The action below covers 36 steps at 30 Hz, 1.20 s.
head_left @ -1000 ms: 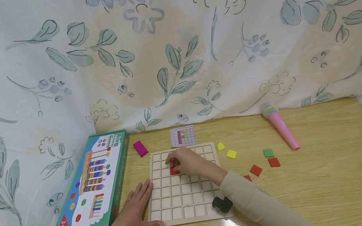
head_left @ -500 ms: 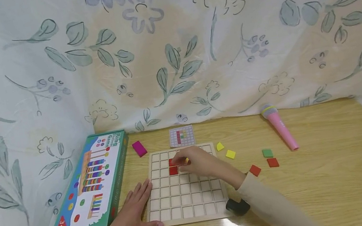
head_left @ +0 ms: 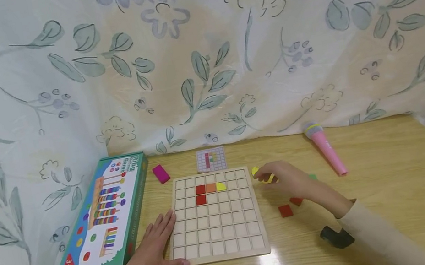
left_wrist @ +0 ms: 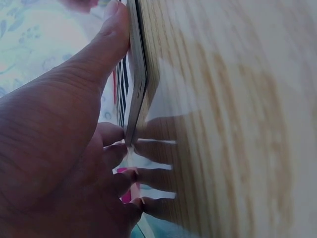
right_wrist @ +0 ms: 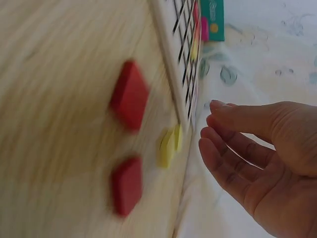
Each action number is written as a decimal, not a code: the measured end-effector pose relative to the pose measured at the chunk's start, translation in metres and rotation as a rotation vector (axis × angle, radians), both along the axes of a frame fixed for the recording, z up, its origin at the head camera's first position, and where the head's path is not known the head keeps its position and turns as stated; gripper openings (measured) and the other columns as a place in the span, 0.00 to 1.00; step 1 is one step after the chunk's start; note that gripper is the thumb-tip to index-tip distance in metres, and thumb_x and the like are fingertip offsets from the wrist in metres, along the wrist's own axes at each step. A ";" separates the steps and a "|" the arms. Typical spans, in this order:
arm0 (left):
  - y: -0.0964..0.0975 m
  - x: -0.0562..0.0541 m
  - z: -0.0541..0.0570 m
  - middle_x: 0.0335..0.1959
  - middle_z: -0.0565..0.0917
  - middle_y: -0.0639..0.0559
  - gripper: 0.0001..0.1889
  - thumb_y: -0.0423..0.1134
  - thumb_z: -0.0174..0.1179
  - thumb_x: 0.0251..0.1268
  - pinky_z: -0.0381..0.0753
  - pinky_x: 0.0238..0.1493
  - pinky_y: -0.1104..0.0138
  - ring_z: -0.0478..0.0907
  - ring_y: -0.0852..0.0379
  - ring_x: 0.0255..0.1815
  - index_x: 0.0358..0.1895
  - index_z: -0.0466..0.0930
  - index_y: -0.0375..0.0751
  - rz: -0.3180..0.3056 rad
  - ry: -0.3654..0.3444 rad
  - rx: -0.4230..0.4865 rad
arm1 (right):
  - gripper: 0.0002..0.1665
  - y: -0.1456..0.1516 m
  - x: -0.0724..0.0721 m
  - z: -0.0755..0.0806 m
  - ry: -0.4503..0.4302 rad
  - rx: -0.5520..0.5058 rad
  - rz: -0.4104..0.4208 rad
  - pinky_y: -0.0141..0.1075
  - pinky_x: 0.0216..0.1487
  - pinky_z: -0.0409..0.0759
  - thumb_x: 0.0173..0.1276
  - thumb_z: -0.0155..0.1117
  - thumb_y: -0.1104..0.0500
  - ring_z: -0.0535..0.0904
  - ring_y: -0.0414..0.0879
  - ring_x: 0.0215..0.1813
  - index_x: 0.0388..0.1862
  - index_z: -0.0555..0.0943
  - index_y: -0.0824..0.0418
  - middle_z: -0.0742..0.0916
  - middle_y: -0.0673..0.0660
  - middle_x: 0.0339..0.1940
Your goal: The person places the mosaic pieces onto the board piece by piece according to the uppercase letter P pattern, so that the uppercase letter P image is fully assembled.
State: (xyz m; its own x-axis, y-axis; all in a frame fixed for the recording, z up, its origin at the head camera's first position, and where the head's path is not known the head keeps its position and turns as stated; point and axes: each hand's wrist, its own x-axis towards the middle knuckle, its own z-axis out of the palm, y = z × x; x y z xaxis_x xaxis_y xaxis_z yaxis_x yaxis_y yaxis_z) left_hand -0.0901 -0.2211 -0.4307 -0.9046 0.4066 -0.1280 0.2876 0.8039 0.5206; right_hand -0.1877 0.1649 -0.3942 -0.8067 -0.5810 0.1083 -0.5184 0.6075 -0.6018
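A wooden grid board lies on the table. In its upper cells sit a red tile, an orange tile and a yellow corner-cut tile in a row, with another red tile below the first. My left hand rests at the board's left edge, fingers spread and thumb at its near corner. Off the board's right side, my right hand hovers above loose yellow pieces. In the right wrist view its fingers curve loosely with nothing between them, apart from the yellow pieces.
Loose red tiles and a partly hidden green tile lie around my right hand. A patterned grid card and a magenta block lie beyond the board. The game box stands left, a pink microphone right.
My right hand has let go of the tiles on the board and moved right to the loose yellow pieces. The red, orange and yellow row is now uncovered. My left hand stays put.
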 end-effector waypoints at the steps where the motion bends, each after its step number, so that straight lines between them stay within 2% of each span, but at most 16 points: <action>1: 0.000 0.000 0.000 0.80 0.48 0.45 0.61 0.72 0.63 0.47 0.41 0.75 0.40 0.41 0.36 0.79 0.78 0.48 0.39 0.001 0.002 -0.002 | 0.15 0.006 0.001 0.000 0.008 0.006 -0.002 0.43 0.44 0.85 0.62 0.68 0.71 0.82 0.51 0.44 0.49 0.83 0.68 0.87 0.57 0.41; 6: 0.000 0.001 0.001 0.80 0.48 0.46 0.61 0.73 0.63 0.47 0.41 0.75 0.41 0.41 0.37 0.79 0.78 0.48 0.39 0.002 0.008 -0.009 | 0.16 0.031 0.012 -0.003 -0.002 0.071 -0.073 0.41 0.42 0.84 0.59 0.72 0.67 0.81 0.49 0.41 0.47 0.84 0.67 0.87 0.55 0.40; 10: 0.000 0.001 0.001 0.80 0.48 0.46 0.61 0.73 0.62 0.47 0.41 0.75 0.41 0.41 0.37 0.79 0.78 0.48 0.39 0.001 0.009 -0.008 | 0.23 0.045 0.021 -0.006 -0.030 0.130 -0.155 0.39 0.38 0.80 0.51 0.79 0.61 0.80 0.46 0.36 0.46 0.84 0.66 0.86 0.52 0.33; 12: 0.000 0.001 0.000 0.80 0.48 0.46 0.61 0.73 0.63 0.47 0.41 0.75 0.41 0.41 0.37 0.79 0.78 0.48 0.39 0.005 0.008 -0.009 | 0.25 0.049 0.025 -0.008 -0.031 0.134 -0.174 0.38 0.37 0.79 0.48 0.81 0.59 0.80 0.44 0.34 0.45 0.84 0.66 0.85 0.50 0.30; 16: 0.000 0.001 -0.001 0.80 0.48 0.45 0.61 0.73 0.63 0.47 0.41 0.74 0.40 0.41 0.36 0.79 0.78 0.49 0.39 0.008 0.005 -0.015 | 0.23 0.053 0.030 -0.015 -0.031 0.102 -0.191 0.35 0.36 0.78 0.49 0.80 0.61 0.78 0.40 0.32 0.45 0.84 0.65 0.84 0.46 0.27; 22: 0.001 0.000 -0.002 0.80 0.47 0.48 0.62 0.74 0.63 0.46 0.40 0.76 0.43 0.40 0.39 0.79 0.79 0.48 0.41 0.019 -0.007 -0.030 | 0.22 0.056 0.032 -0.018 -0.023 0.075 -0.169 0.34 0.34 0.79 0.49 0.79 0.65 0.78 0.40 0.33 0.44 0.84 0.66 0.83 0.46 0.28; 29: 0.001 0.000 -0.001 0.80 0.48 0.47 0.61 0.72 0.64 0.47 0.41 0.75 0.41 0.41 0.38 0.79 0.78 0.49 0.39 0.010 0.000 -0.018 | 0.23 0.060 0.030 -0.011 -0.023 0.107 -0.099 0.35 0.36 0.80 0.48 0.77 0.70 0.80 0.42 0.34 0.45 0.83 0.67 0.84 0.47 0.29; 36: 0.000 0.000 -0.001 0.80 0.47 0.48 0.62 0.73 0.64 0.46 0.40 0.75 0.42 0.40 0.39 0.79 0.79 0.48 0.40 0.013 -0.015 -0.016 | 0.23 0.059 0.028 -0.003 -0.047 0.106 -0.060 0.32 0.34 0.80 0.51 0.70 0.75 0.80 0.39 0.32 0.49 0.82 0.69 0.85 0.47 0.29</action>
